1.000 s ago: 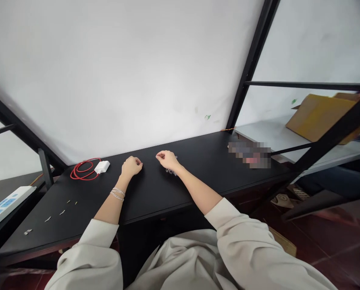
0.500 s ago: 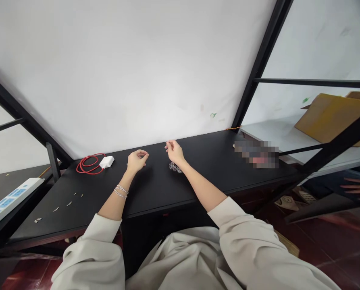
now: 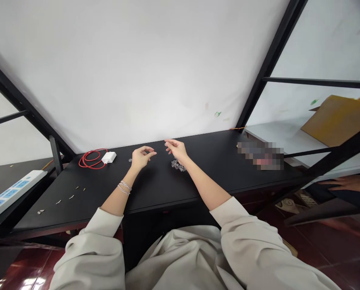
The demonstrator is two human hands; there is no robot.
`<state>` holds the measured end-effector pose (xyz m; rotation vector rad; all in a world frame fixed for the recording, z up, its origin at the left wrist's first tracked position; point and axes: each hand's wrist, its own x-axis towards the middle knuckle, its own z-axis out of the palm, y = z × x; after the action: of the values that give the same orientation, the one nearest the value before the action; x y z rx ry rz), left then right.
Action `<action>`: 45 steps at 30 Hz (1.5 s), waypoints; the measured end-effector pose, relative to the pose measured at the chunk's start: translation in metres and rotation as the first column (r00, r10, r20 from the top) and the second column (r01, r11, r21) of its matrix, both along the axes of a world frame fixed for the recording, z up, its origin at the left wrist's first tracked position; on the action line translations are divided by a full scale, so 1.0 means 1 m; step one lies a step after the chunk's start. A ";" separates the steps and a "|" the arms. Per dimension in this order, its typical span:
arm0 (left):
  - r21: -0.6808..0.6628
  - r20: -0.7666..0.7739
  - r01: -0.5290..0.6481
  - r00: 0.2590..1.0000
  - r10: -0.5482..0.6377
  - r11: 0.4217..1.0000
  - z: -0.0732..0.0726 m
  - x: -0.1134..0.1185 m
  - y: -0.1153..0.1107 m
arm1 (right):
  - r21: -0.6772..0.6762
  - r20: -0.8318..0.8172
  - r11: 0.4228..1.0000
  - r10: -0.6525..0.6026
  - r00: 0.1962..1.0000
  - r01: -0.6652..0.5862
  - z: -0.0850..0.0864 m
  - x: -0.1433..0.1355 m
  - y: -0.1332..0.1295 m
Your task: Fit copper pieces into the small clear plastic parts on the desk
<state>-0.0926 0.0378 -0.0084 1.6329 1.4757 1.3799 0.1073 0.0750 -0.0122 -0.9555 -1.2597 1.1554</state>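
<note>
My left hand [image 3: 141, 157] hovers over the black table, its fingers curved and the thumb a little apart from them, with nothing visible between. To its right, my right hand [image 3: 176, 149] pinches a small clear piece [image 3: 165, 143] between thumb and fingertips; its exact kind is too small to make out. Beneath the right wrist lies a little cluster of clear, glassy pieces [image 3: 179, 165], partly covered by the wrist. Another small clear piece [image 3: 130, 160] rests on the table just left of my left hand.
A white charger [image 3: 109, 157] with a coiled red cable [image 3: 87, 166] lies at the back left. Several small scraps [image 3: 59, 201] are scattered nearer the left edge. A white power strip [image 3: 13, 195] sits beyond. At right are a blurred-out item [image 3: 261, 156] and another person's hand [image 3: 349, 183].
The view has shifted slightly. My left thumb and fingers have spread a little, and the small clear piece at my right fingertips now shows. At far right, the other person's hand has moved.
</note>
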 end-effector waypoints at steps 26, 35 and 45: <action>0.069 0.010 0.042 0.999 -0.043 0.997 0.001 0.006 -0.004 | -0.025 -0.021 0.966 0.256 0.966 -0.256 -0.002 -0.006 -0.014; 0.036 0.041 0.167 0.985 -0.168 0.985 -0.003 0.000 0.001 | -0.049 -0.034 0.950 0.307 0.951 -0.308 -0.001 -0.005 -0.015; 0.041 0.054 0.281 0.958 -0.283 0.959 -0.004 0.000 0.001 | -0.070 -0.047 0.937 0.339 0.940 -0.342 -0.002 -0.005 -0.015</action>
<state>-0.0929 0.0392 -0.0129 1.7300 1.1391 1.2855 0.1019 0.0602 -0.0143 -0.7865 -1.3975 1.4927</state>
